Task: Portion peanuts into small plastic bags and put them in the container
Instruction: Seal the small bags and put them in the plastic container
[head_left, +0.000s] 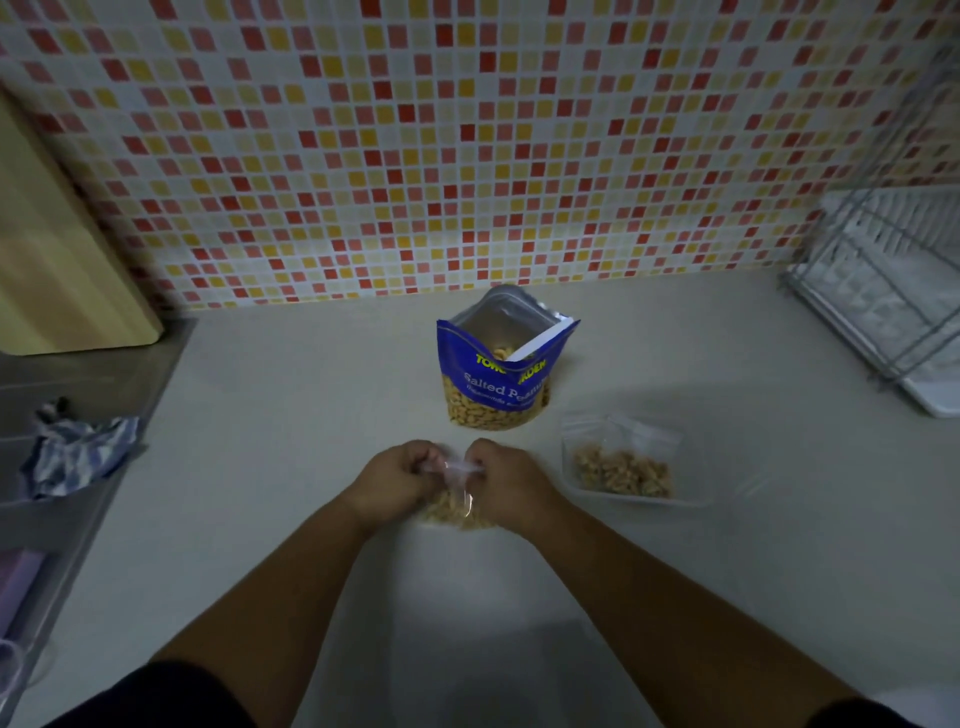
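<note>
A small clear plastic bag (453, 506) with peanuts in its bottom sits on the pale counter (291, 415). My left hand (392, 480) and my right hand (511, 486) both pinch its top edge from either side. Behind them stands a blue pouch of salted peanuts (498, 374), open at the top. To the right lies a clear container (631, 462) with a filled peanut bag (621, 470) inside it.
A wire dish rack (883, 291) on a white tray fills the right back corner. A wooden board (57, 260) leans at the left. A crumpled blue-and-white cloth (78, 454) lies on the steel sink edge at left. Tiled wall behind.
</note>
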